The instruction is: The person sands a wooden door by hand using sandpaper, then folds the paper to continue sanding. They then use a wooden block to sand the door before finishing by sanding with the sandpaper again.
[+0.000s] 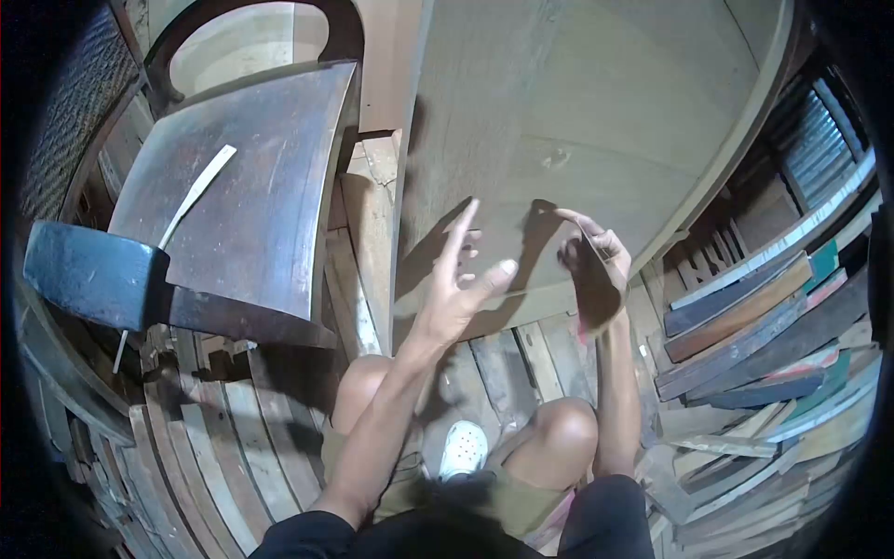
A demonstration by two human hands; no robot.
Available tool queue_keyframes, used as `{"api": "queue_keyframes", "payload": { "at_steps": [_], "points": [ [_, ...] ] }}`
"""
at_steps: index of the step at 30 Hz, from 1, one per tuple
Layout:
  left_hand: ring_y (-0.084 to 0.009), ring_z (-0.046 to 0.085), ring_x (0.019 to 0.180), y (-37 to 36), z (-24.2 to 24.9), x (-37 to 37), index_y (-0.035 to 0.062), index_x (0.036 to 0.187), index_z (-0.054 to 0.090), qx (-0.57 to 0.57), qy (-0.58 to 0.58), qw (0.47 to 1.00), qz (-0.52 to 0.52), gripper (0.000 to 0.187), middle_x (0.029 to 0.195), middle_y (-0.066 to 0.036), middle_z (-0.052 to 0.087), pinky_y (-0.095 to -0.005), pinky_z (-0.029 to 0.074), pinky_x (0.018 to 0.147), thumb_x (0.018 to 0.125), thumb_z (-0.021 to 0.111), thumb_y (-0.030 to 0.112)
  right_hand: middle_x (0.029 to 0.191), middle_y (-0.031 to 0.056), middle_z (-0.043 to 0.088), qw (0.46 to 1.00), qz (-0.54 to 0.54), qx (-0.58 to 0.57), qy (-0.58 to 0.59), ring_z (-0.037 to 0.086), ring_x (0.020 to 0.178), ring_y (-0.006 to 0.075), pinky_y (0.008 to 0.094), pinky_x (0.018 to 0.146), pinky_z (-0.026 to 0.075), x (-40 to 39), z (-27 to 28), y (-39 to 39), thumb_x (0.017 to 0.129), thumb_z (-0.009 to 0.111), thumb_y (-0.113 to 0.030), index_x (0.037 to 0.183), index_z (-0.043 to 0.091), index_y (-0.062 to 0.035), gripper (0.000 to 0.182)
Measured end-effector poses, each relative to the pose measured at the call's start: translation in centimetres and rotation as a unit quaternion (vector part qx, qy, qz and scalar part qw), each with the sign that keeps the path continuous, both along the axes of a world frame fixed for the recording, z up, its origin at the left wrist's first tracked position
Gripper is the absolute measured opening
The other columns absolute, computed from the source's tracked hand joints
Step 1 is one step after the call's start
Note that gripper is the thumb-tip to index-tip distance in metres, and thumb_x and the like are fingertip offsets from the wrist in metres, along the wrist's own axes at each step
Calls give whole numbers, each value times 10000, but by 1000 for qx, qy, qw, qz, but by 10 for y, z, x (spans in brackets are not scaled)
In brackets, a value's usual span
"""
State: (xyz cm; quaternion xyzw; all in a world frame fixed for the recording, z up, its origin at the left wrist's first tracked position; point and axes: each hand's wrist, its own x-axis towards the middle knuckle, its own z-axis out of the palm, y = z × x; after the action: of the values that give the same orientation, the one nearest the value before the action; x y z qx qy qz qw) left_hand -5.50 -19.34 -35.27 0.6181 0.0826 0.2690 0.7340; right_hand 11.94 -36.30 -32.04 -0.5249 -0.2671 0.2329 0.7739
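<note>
My left hand (454, 284) is raised in front of a large wooden panel (605, 102), its fingers apart and nothing in it. To its right my right hand (603, 256) holds a thin, brownish sheet (591, 289), its fingers curled round the upper edge. The sheet hangs down towards my wrist; what it is made of is unclear. Shadows of both hands fall on the panel.
A dark wooden chair (233, 186) stands at the left, with a pale strip (200, 191) on its seat and a blue block (93, 273) at its near corner. Wood pieces (745, 317) are stacked at the right. Slatted boards (223, 419) form the floor.
</note>
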Motion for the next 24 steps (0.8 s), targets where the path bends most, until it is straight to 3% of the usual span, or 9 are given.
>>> {"api": "queue_keyframes", "payload": {
  "at_steps": [2, 3, 6, 8, 10, 11, 17, 20, 24],
  "points": [
    [-354, 407, 1360, 3, 4, -2, 96, 1592, 243, 61, -15, 997, -38, 1057, 1446, -241, 427, -491, 339, 1131, 797, 783, 536, 1117, 138, 657, 982, 175, -32, 59, 556, 730, 87, 256, 687, 478, -1, 3, 7, 823, 676, -60, 1343, 540, 34, 546],
    [-383, 321, 1435, 7, 8, -5, 84, 1597, 213, 71, -5, 994, -84, 1130, 1515, -262, 366, -517, 254, 1177, 763, 801, 569, 1170, 161, 667, 972, 218, -79, 38, 558, 728, 83, 259, 692, 482, -7, 9, 10, 815, 702, -88, 1400, 518, 32, 625],
    [-405, 448, 1321, 14, 7, -9, 101, 1595, 233, 265, 68, 960, -65, 1230, 1381, -258, 478, -517, 349, 1114, 664, 839, 629, 1051, 92, 643, 913, 201, -284, -213, 511, 705, 64, 253, 675, 458, -32, 17, 19, 721, 793, -108, 1545, 360, -47, 933],
    [-389, 518, 1230, 19, 9, -14, 110, 1592, 250, 287, 92, 950, -87, 1240, 1301, -245, 531, -502, 398, 1056, 638, 849, 631, 957, 49, 596, 885, 218, -332, -243, 465, 685, 62, 255, 663, 437, -36, 15, 16, 686, 829, -131, 1581, 305, -96, 1037],
    [-366, 559, 1173, 23, 4, -15, 114, 1593, 248, 300, 105, 942, -107, 1261, 1250, -231, 573, -487, 426, 1023, 612, 868, 609, 842, 5, 534, 891, 235, -334, -200, 419, 669, 69, 265, 658, 416, -39, 18, 15, 659, 858, -159, 1596, 277, -138, 1103],
    [-351, 565, 1161, 25, 1, -14, 114, 1595, 236, 303, 107, 940, -116, 1278, 1239, -222, 588, -479, 430, 1019, 600, 883, 586, 714, -37, 422, 902, 233, -289, -222, 376, 653, 83, 269, 655, 391, -41, 19, 17, 651, 869, -157, 1607, 237, -147, 1146],
    [-321, 667, 966, 22, -7, -7, 80, 1591, 218, 311, 134, 933, -125, 1258, 969, -198, 680, -448, 490, 950, 620, 897, 502, 651, -62, 374, 873, 252, -315, -275, 363, 637, 80, 268, 645, 372, -32, 6, 10, 658, 898, -183, 1615, 188, -161, 1192],
    [-342, 669, 1019, 20, -11, -4, 64, 1588, 214, 274, 117, 944, -141, 1299, 994, -191, 667, -421, 509, 919, 617, 859, 638, 659, -67, 386, 882, 260, -320, -230, 384, 643, 72, 259, 646, 371, -36, 11, 10, 677, 891, -175, 1619, 176, -177, 1183],
    [-288, 667, 964, 14, -10, -4, 18, 1579, 205, 231, 107, 957, -141, 1316, 954, -174, 657, -377, 524, 860, 623, 871, 631, 680, -68, 421, 891, 271, -300, -205, 399, 641, 65, 248, 649, 381, -34, 6, 11, 688, 878, -168, 1618, 189, -172, 1157]
  ]
}}
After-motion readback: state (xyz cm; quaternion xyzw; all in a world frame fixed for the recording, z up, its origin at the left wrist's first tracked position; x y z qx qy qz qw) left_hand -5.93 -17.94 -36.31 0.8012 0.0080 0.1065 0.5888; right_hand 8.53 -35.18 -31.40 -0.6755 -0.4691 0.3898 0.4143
